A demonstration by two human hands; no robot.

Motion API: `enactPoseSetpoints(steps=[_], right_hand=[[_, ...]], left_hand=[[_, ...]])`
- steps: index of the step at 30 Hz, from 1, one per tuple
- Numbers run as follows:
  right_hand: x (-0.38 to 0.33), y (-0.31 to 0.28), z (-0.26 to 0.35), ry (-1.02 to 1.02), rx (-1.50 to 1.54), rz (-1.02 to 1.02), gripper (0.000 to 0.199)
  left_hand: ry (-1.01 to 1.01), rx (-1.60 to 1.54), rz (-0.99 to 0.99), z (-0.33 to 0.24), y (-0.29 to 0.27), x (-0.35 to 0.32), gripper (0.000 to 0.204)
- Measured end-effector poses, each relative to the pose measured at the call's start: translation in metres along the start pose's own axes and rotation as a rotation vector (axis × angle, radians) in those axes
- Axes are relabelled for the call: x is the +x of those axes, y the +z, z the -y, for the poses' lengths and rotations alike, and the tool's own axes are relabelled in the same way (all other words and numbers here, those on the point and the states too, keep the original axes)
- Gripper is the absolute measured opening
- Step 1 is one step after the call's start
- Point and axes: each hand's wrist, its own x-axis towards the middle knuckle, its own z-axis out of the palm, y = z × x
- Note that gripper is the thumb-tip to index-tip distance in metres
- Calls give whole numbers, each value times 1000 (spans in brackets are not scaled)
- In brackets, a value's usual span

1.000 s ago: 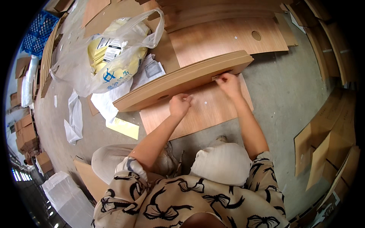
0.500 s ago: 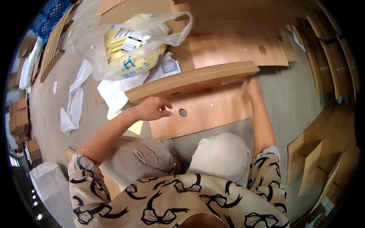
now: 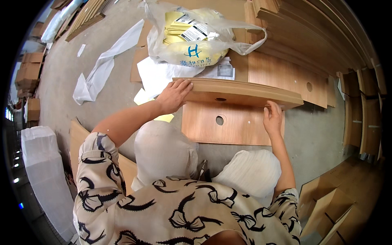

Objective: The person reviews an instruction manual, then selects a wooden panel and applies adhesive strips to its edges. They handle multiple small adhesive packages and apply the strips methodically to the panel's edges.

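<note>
Hands now bracket the long wooden board (image 3: 241, 90): left hand (image 3: 174, 96) has slid to its left end, fingers curled over; right hand (image 3: 272, 118) presses its right part, squaring it above the flat panel (image 3: 228, 126).

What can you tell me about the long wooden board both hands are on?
The long wooden board is light brown, veneer-like, a narrow panel standing on its long edge across the flat panel with a round hole. A dark oval slot shows in its face. The left hand grips its left end; the right hand touches near its right end.
</note>
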Motion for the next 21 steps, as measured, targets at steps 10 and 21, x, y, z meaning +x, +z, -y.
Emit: enactPoseSetpoints(steps=[10, 21], right_hand=[[4, -32, 31, -280, -572, 181, 56], [13, -32, 43, -219, -506, 232, 49]], left_hand=[[-10, 23, -186, -5, 42, -17, 65], [28, -154, -321, 5, 43, -19, 59]])
